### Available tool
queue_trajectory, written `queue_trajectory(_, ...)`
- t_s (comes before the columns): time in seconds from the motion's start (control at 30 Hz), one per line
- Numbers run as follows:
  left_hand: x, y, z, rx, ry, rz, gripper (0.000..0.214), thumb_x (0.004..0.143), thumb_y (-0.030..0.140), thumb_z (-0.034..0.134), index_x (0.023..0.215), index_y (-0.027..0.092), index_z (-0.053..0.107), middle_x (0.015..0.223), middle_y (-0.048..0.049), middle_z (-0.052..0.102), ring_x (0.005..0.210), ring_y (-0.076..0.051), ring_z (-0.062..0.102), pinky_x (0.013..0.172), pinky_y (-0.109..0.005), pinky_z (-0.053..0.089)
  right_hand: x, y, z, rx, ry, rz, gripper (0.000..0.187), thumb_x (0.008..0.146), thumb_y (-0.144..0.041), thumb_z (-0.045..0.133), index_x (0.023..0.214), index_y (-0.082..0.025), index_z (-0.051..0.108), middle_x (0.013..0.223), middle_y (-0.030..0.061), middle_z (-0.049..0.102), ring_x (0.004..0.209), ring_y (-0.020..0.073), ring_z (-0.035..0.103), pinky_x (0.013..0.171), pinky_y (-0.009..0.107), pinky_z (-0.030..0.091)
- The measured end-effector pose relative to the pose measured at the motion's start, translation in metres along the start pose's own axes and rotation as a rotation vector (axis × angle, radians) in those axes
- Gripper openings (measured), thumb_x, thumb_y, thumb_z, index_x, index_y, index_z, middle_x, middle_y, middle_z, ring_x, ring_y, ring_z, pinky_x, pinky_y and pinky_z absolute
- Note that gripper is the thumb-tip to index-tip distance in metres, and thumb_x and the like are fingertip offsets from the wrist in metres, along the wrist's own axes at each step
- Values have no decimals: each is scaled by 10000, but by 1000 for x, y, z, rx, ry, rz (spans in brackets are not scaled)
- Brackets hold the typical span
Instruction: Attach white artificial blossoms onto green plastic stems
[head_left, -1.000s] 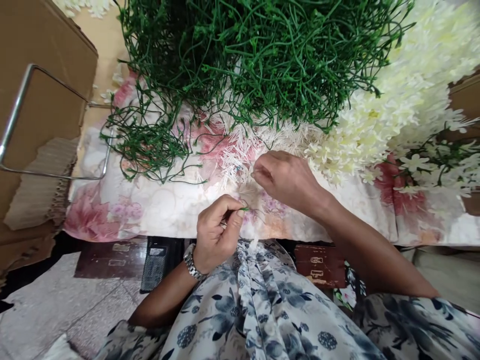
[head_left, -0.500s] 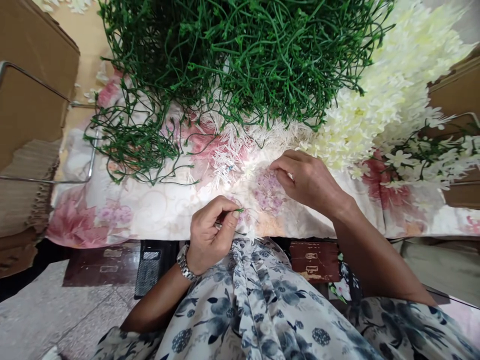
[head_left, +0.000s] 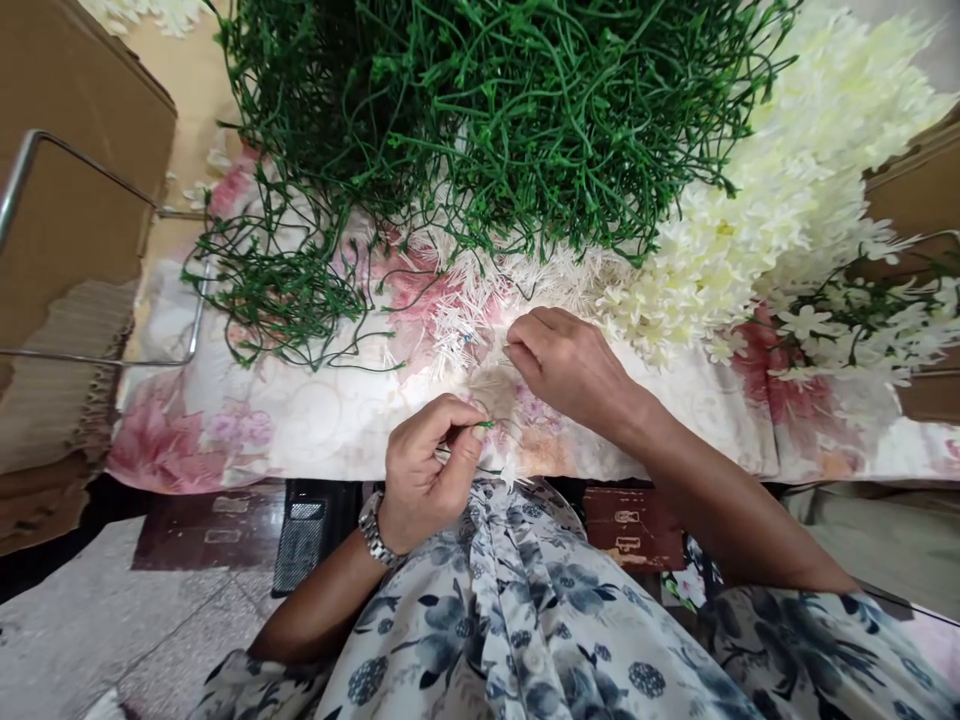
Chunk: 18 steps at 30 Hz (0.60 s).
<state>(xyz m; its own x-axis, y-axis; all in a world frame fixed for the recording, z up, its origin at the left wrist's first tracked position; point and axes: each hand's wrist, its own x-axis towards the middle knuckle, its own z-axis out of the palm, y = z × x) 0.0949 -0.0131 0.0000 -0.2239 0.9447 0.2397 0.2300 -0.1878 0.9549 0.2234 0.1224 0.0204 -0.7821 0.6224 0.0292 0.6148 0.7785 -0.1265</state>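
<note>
My left hand (head_left: 431, 465), with a metal watch at the wrist, pinches a green plastic flower stem (head_left: 486, 424) between thumb and forefinger. The stem's green tip pokes out past the fingertips. Just below that hand, at the table's front edge, shows a white artificial flower (head_left: 512, 470); whether it is joined to the held stem I cannot tell. My right hand (head_left: 570, 365) is closed, its fingertips pressed together low over the cloth, beside loose white stamens (head_left: 455, 320). What those fingers hold, if anything, is hidden.
A big heap of green stems (head_left: 525, 120) fills the back, with a smaller bunch (head_left: 285, 290) at left. Pale yellow-white petals (head_left: 720, 240) are piled right, near finished-looking white flowers (head_left: 840, 320). A cardboard box (head_left: 75, 130) and metal wire frame (head_left: 196, 320) stand left.
My right hand has moved left and a little down, covering the spot where a small white flower lay. My left hand keeps its pinch on the stem. The whole view has shifted slightly.
</note>
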Motion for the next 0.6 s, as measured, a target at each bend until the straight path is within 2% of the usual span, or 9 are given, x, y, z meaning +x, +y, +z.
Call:
queue_trajectory(0.13, 2, 1, 0, 8, 7, -19, 113, 792, 60, 547, 839, 155, 584, 738, 2, 561, 667, -82, 521, 613, -200, 414, 0, 4, 6, 31, 11, 11, 190, 836, -108, 416, 851, -102, 606, 820, 99, 617, 763, 181, 552, 664, 282, 390)
queue_trajectory(0.23, 4, 2, 0, 13, 30, -19, 122, 789, 56, 558, 850, 153, 599, 767, -8, 576, 708, -90, 540, 636, -206, 424, -1, 8, 6, 110, 86, 1, 203, 839, -121, 415, 804, -114, 615, 786, 82, 606, 746, 164, 545, 658, 275, 389)
queue_trajectory(0.33, 7, 3, 0, 7, 43, 6, 128, 787, 55, 566, 861, 147, 613, 793, -22, 589, 745, -100, 554, 650, -212, 431, -8, 12, -2, 322, 206, 23, 147, 808, -125, 473, 770, -135, 615, 726, 30, 588, 647, 107, 517, 600, 235, 376)
queue_trajectory(0.4, 8, 4, 1, -1, 43, 10, 132, 791, 58, 565, 871, 147, 621, 796, -24, 590, 738, -99, 555, 641, -212, 430, -16, 14, -10, 500, 242, 46, 104, 773, -103, 513, 749, -145, 605, 677, -8, 567, 588, 73, 487, 560, 208, 362)
queue_trajectory(0.53, 10, 4, 7, -31, 45, -13, 129, 800, 77, 560, 875, 157, 630, 767, -16, 578, 683, -92, 537, 590, -212, 407, -33, 10, -23, 804, 182, 33, 70, 770, -109, 540, 738, -158, 579, 643, -30, 537, 583, 62, 478, 546, 196, 370)
queue_trajectory(0.6, 10, 4, 9, -66, 40, -35, 124, 805, 90, 560, 877, 163, 629, 751, -8, 571, 644, -86, 524, 571, -214, 401, -40, 6, -27, 885, 162, -12, 61, 788, -123, 539, 755, -162, 570, 660, -26, 541, 599, 65, 488, 557, 200, 383)
